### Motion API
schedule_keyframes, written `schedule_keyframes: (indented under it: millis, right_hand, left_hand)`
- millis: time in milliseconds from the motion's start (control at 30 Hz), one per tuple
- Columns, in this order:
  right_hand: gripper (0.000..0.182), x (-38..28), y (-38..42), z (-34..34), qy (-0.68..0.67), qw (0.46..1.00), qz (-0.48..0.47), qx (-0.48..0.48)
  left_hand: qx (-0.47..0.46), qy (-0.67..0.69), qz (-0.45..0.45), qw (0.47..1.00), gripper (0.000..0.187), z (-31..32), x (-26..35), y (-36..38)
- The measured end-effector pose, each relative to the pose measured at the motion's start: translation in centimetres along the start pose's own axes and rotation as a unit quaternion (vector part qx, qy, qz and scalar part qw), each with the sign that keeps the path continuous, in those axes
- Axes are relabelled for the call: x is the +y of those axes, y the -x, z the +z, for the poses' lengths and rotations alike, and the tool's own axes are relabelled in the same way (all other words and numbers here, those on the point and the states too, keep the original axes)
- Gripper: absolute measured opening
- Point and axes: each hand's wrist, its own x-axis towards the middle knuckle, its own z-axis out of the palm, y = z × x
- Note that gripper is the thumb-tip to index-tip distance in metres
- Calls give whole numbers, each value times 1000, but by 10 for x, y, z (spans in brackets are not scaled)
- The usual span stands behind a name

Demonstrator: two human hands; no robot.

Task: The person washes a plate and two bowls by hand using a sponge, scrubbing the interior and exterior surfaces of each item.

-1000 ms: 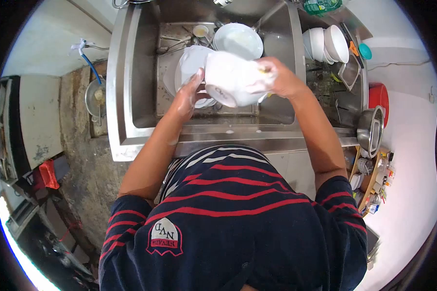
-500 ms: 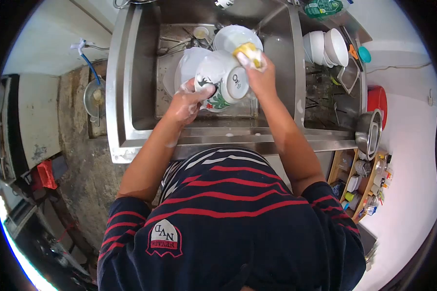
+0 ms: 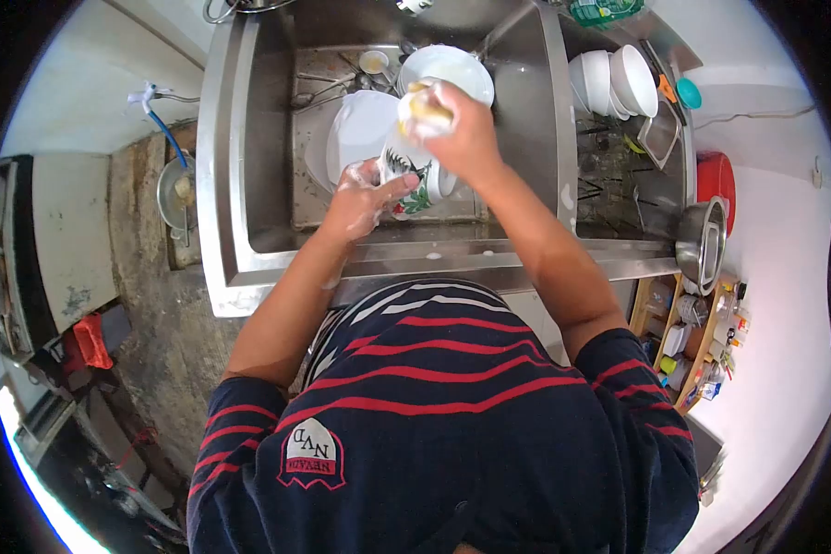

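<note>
Presently pinching the bowl (image 3: pixel 427 175) by its left side with the left hand (image 3: pixel 365 201), clasping a foamy sponge (image 3: pixel 427 113) in the right hand (image 3: pixel 464 136) at its far side, perhaps touching.

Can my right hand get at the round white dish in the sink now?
Likely yes: the round white dish lies partly uncovered just beyond your right hand, though the yellow sponge it holds would probably need putting down first.
</note>
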Motion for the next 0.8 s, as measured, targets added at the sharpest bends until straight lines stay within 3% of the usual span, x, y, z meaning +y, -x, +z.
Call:
schedule_keyframes:
  millis: [33,67,100,133,167,267,300,367,433,500,633,667,700,767,800]
  right_hand:
    - [37,-5,7,3,-1,1000,0,-1]
    - [38,-10,17,5,30,994,-101,-21]
    - [39,-17,27,6,61,977,-200,-40]
    - [39,-26,35,6,60,971,-228,-27]
    - [39,-22,35,5,61,971,-229,-28]
    - [35,-5,34,7,21,980,-158,118]
    - [35,0,32,10,20,981,-153,116]
    - [38,4,21,16,15,985,44,164]
    - [37,-6,23,17,-8,984,41,174]
    - [38,-23,27,13,26,986,-125,106]
    - [37,6,34,-7,41,982,-177,54]
    - [36,15,34,-8,94,988,-101,63]
    - [36,18,29,-6,95,989,-98,63]
    - [36,20,15,4,61,988,55,131]
    - [34,8,14,7,98,983,8,154]
  left_hand:
    - [1,27,7,1000,26,-4,-8,-4]
    - [2,27,5,1000,26,-5,-7,-5]
    - [30,115,23,993,27,-5,-6,-4]
    - [56,202,41,977,28,-5,-4,-4]
    - [56,203,42,977,28,-3,3,-5]
    - [50,274,6,960,28,1,17,-1]
    - [52,275,2,960,28,0,12,0]
    - [42,265,-1,963,28,-2,6,-4]
    - [39,275,6,961,29,-3,9,-3]
    - [79,327,16,942,32,-7,11,0]
    - [49,338,5,940,33,-13,6,-2]
    - [49,340,5,939,33,-11,5,-2]
    - [40,332,10,942,33,-8,4,-2]
    - [27,320,16,947,33,-4,6,-5]
    - [41,327,32,943,33,-2,7,-5]
